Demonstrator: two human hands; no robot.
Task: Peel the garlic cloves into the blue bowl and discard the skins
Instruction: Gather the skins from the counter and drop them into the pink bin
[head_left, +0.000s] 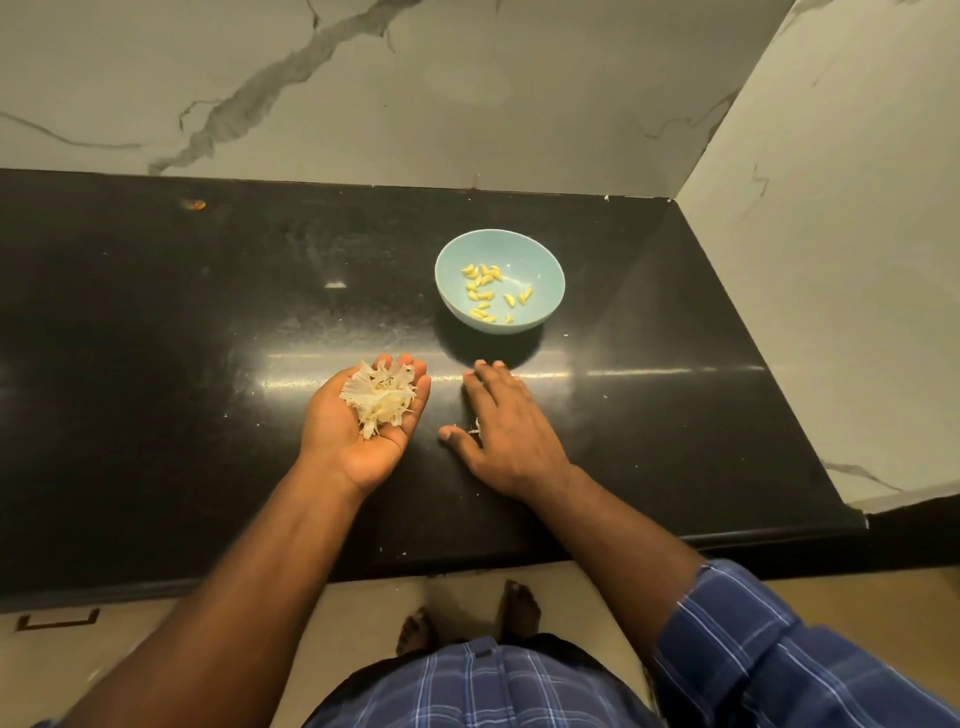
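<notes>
Skins (382, 397) are cradled loosely in the cupped left hand (363, 415): papery, feather-light, easily blown off. Right hand (506, 431) is laid flat on the table (156, 338), grip wide, nothing held. A stray scrap (475, 427) is best swept by fingertip, not pinched.

A blue plaid shirt (467, 691) with thin white lines, its right sleeve (753, 644) rolled up; bare feet (514, 605).

One blue bowl (500, 280) stands right of the frame's centre on the single black worktop (156, 338). Inside it lie peeled garlic cloves (485, 291), roughly fifteen, though some overlap and an exact count is hard. Two hands show below the bowl: the left hand (363, 421), carrying one heap of papery skins (379, 397), and the right hand (501, 431). Two bare feet (517, 610) appear at the bottom centre.
</notes>
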